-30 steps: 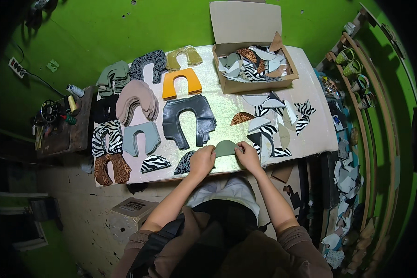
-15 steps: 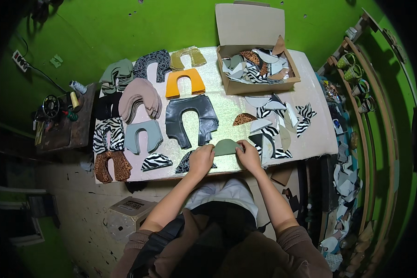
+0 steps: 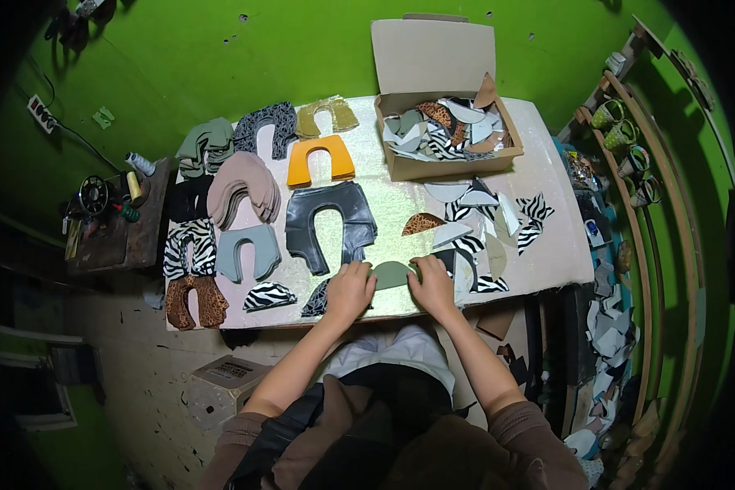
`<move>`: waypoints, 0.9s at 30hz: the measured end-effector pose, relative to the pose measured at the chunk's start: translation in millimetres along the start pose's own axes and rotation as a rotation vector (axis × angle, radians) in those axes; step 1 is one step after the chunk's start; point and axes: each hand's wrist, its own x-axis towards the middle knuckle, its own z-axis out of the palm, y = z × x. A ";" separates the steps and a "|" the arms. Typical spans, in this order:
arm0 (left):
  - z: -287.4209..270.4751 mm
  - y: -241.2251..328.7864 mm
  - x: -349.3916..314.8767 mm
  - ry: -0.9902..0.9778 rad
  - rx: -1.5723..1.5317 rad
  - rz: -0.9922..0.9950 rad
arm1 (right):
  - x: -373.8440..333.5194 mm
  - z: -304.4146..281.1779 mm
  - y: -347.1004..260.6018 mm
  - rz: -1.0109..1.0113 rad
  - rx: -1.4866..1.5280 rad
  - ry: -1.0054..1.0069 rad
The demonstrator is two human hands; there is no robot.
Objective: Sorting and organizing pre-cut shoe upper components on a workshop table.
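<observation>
A dark green half-round piece (image 3: 393,276) lies low at the near edge of the table, its curved side facing away from me. My left hand (image 3: 351,291) has its fingers curled at the piece's left end, and my right hand (image 3: 433,286) does the same at its right end. Partly covered by my left hand is a black-and-grey patterned half-round piece (image 3: 314,300). A zebra-print half-round piece (image 3: 269,296) sits farther left. Beside my right hand lie loose scraps, among them a leopard-print half-round (image 3: 423,224) and a zebra-print scrap (image 3: 491,284).
U-shaped pieces stand in stacks at left: black (image 3: 331,216), orange (image 3: 321,160), pink (image 3: 243,186), grey-blue (image 3: 247,249) and leopard-print (image 3: 196,302). An open cardboard box (image 3: 453,169) of scraps is at the back right. A wooden rack (image 3: 629,188) with footwear stands right of the table (image 3: 539,122).
Both hands have come slightly closer to me with the green half-round piece, which now sits lower and flatter at the table. The whole view has shifted a little.
</observation>
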 end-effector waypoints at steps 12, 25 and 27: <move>19.9 36.3 147.1 0.016 -0.186 -0.149 | 145.9 -90.5 76.4 -0.196 -0.470 0.236; 82.7 107.1 203.7 0.242 -0.156 -0.511 | 189.1 -144.5 178.7 -0.433 -0.389 0.241; 91.6 121.6 208.6 0.184 -0.089 -0.484 | 186.3 -156.6 195.2 -0.384 -0.387 0.248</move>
